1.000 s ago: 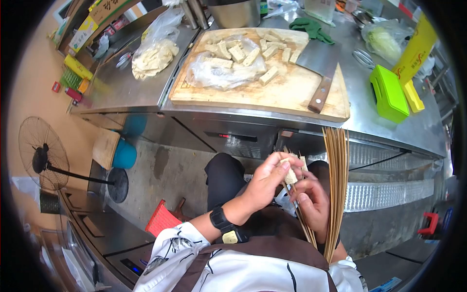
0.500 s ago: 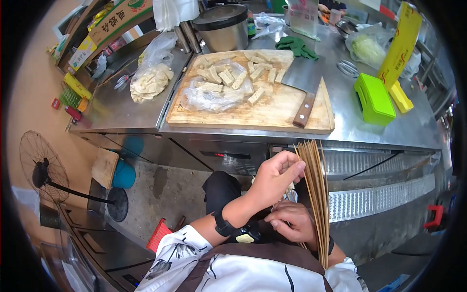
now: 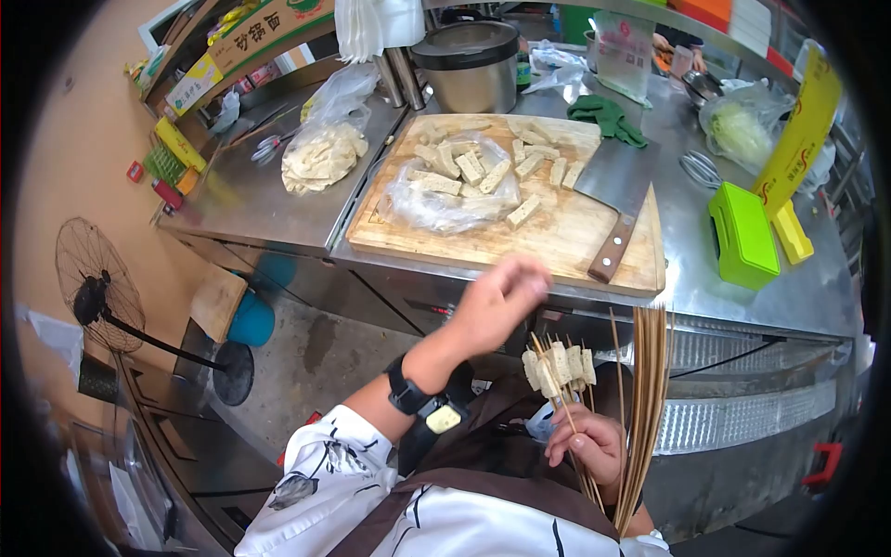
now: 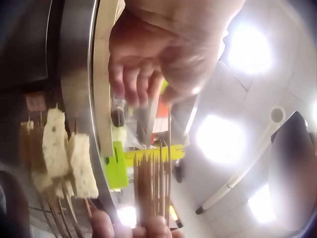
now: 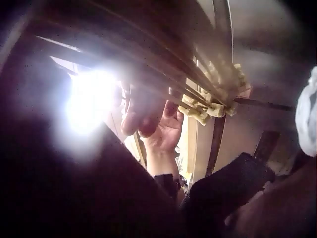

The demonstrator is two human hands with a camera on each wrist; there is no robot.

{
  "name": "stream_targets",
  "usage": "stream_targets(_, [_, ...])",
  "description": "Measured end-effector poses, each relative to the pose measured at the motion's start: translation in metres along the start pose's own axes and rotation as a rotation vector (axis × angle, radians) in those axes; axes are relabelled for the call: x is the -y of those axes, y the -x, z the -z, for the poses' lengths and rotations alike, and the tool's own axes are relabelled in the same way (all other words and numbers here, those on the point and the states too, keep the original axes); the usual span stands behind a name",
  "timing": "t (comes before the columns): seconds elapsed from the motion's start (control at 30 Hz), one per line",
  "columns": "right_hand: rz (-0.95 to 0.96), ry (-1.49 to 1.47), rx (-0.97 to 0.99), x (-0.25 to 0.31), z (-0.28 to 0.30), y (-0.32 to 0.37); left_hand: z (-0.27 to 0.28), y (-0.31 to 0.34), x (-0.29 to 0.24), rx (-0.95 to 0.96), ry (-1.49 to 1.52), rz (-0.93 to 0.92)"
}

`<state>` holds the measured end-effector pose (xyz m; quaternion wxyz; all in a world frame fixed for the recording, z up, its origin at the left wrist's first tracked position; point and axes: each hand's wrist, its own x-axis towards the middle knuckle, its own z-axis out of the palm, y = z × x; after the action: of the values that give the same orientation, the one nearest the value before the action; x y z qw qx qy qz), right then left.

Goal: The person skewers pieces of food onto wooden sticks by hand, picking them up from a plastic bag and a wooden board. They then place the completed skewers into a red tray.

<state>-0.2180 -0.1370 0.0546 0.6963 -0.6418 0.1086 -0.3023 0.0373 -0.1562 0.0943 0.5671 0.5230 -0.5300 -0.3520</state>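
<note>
My left hand [image 3: 501,297] hovers by the front edge of the chopping board [image 3: 566,246], its fingers loosely bent around nothing. In the left wrist view one bare skewer's tip overlaps the thumb. Low in front of the body, my right hand [image 3: 594,446] grips several skewers threaded with pale, porous tofu pieces [image 3: 560,367]. A thick bundle of bare bamboo skewers [image 3: 647,390] stands upright along that hand. On the board, more tofu sticks [image 3: 524,212] lie loose and in a clear plastic bag [image 3: 418,209]. The right wrist view is dark and glaring.
A cleaver [image 3: 624,176] lies on the board's right side, handle toward me. Right of it are a green box [image 3: 742,237] and a yellow carton [image 3: 800,139]. A lidded steel pot [image 3: 469,74] and green cloth [image 3: 608,119] stand behind. Another bag of pale pieces [image 3: 320,158] sits left.
My left hand first handled a tofu piece at a skewer, then reached the bare skewer tips, and now is up by the board, holding nothing. One bare skewer now stands apart from the bundle.
</note>
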Motion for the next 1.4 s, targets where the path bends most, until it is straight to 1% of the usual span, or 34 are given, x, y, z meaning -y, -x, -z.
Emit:
stream_targets(0.03, [-0.018,0.045,0.029,0.0,0.001,-0.002,0.006,-0.012,0.009,-0.222,-0.306,-0.011])
stream_targets(0.1, [-0.038,0.082,0.016,0.003,0.003,-0.005,0.019,-0.042,0.007,-0.425,-0.935,-0.472])
stream_targets(0.13, [-0.042,0.101,0.018,0.005,0.004,-0.007,0.019,-0.05,0.006,-0.424,-0.937,-0.48])
stream_targets(0.2, [-0.041,0.114,0.001,0.007,0.006,-0.008,0.016,-0.064,0.005,-0.318,-1.118,-0.281])
stream_targets(0.23, [-0.035,0.116,-0.001,0.005,0.008,-0.006,0.014,-0.069,0.004,-0.318,-1.12,-0.288])
stream_targets(0.3, [-0.041,0.115,-0.074,0.0,0.013,-0.002,0.009,-0.077,0.006,-0.205,-1.198,-0.1])
stream_targets(0.37, [-0.05,0.115,-0.097,0.001,0.015,-0.002,0.01,-0.079,0.009,-0.19,-1.16,-0.088])
stream_targets(0.43, [-0.018,0.148,-0.107,0.003,0.014,-0.003,0.014,-0.077,0.009,-0.172,-1.121,-0.069])
stream_targets(0.5, [-0.015,0.146,-0.102,0.006,0.012,-0.002,0.019,-0.066,0.003,-0.171,-0.507,0.087])
stream_targets(0.53, [-0.005,0.146,-0.094,0.007,0.01,-0.001,0.019,-0.053,-0.002,-0.131,0.006,0.193])
stream_targets(0.57, [-0.016,0.136,-0.098,0.007,0.009,0.0,0.014,-0.041,-0.01,-0.137,0.006,0.206])
stream_targets(0.63, [-0.027,0.123,-0.096,0.008,0.004,0.002,0.008,-0.014,-0.017,-0.089,0.541,0.181])
stream_targets(0.67, [-0.032,0.12,-0.097,0.008,0.001,0.003,0.008,-0.005,-0.015,-0.043,0.61,0.184])
stream_targets(0.7, [-0.04,0.116,-0.085,0.01,-0.002,0.004,0.006,0.005,-0.016,-0.056,0.612,0.187])
stream_targets(0.77, [-0.063,0.11,-0.109,0.015,-0.01,0.006,-0.004,0.023,-0.022,-0.057,0.808,0.182])
stream_targets(0.8, [-0.08,0.104,-0.127,0.015,-0.014,0.009,-0.008,0.03,-0.025,-0.049,0.828,0.18])
stream_targets(0.83, [-0.047,0.121,-0.112,0.015,-0.015,0.009,-0.01,0.036,-0.022,-0.057,0.831,0.19])
stream_targets(0.9, [-0.005,0.163,-0.04,0.017,-0.016,0.01,-0.014,0.045,-0.018,0.032,1.078,0.182])
stream_targets(0.93, [-0.011,0.162,-0.04,0.017,-0.018,0.011,-0.018,0.047,-0.018,-0.014,1.137,0.239])
stream_targets(0.97, [-0.021,0.16,-0.05,0.017,-0.021,0.012,-0.021,0.049,-0.015,-0.019,1.141,0.244])
stream_targets(1.03, [-0.043,0.158,-0.058,0.017,-0.025,0.017,-0.026,0.052,-0.008,-0.111,1.245,0.26])
stream_targets(1.07, [-0.097,0.137,-0.061,0.018,-0.027,0.019,-0.03,0.052,-0.017,-0.192,1.201,0.293])
stream_targets(1.1, [-0.15,0.116,-0.065,0.019,-0.028,0.021,-0.031,0.053,-0.016,-0.196,1.208,0.298])
stream_targets(1.13, [-0.157,0.119,-0.066,0.019,-0.027,0.022,-0.032,0.054,-0.014,-0.175,1.237,0.281])
stream_targets(1.2, [-0.075,0.192,-0.026,0.017,-0.025,0.022,-0.035,0.054,-0.014,-0.153,1.272,0.268])
stream_targets(1.23, [-0.081,0.195,-0.029,0.016,-0.025,0.022,-0.037,0.054,-0.016,-0.167,1.258,0.283])
stream_targets(1.3, [-0.002,0.22,-0.043,0.014,-0.024,0.022,-0.041,0.054,-0.02,-0.194,1.227,0.314])
stream_targets(1.4, [-0.018,0.25,-0.012,0.016,-0.023,0.02,-0.044,0.054,-0.023,-0.22,1.201,0.289])
